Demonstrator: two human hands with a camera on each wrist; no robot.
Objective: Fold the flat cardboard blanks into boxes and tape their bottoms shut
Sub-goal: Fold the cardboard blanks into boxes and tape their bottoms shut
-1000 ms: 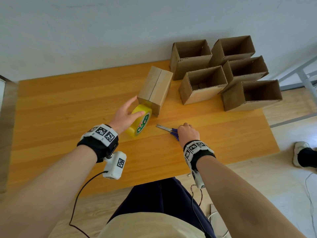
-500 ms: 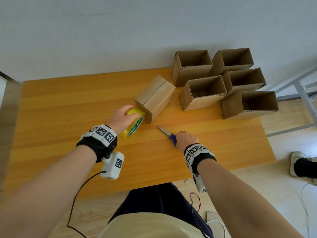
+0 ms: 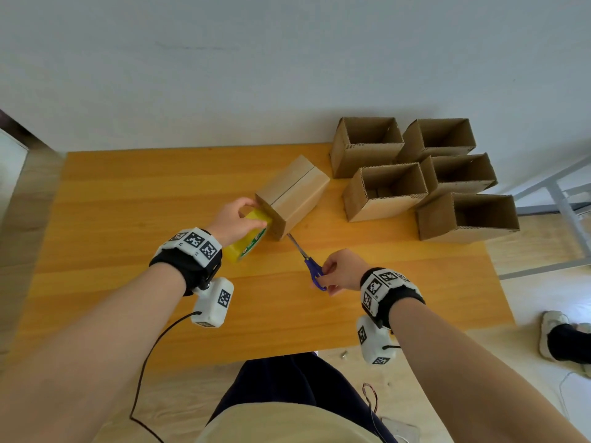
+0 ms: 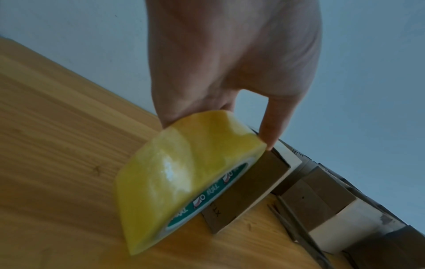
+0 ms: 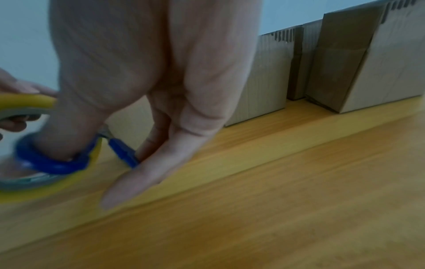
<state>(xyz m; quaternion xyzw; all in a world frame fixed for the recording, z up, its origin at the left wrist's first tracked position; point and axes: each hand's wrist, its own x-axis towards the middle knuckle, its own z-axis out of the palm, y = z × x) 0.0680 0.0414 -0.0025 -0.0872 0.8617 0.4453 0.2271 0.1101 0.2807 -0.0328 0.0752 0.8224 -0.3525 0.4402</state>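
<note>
A folded cardboard box stands bottom up on the wooden table, its flap seam on top. My left hand grips a yellow tape roll on edge against the box's near left side. Blue-handled scissors lie just right of the box. My right hand holds their handles, thumb through one blue ring; the blades point at the box.
Several folded boxes stand open side up at the table's far right. A metal frame is beyond the right edge. Someone's shoe rests on the floor at right. A wall runs behind the table.
My left hand closed round the tape roll and drew it back toward me along the box's side. My right hand slipped its thumb into the scissor handle.
</note>
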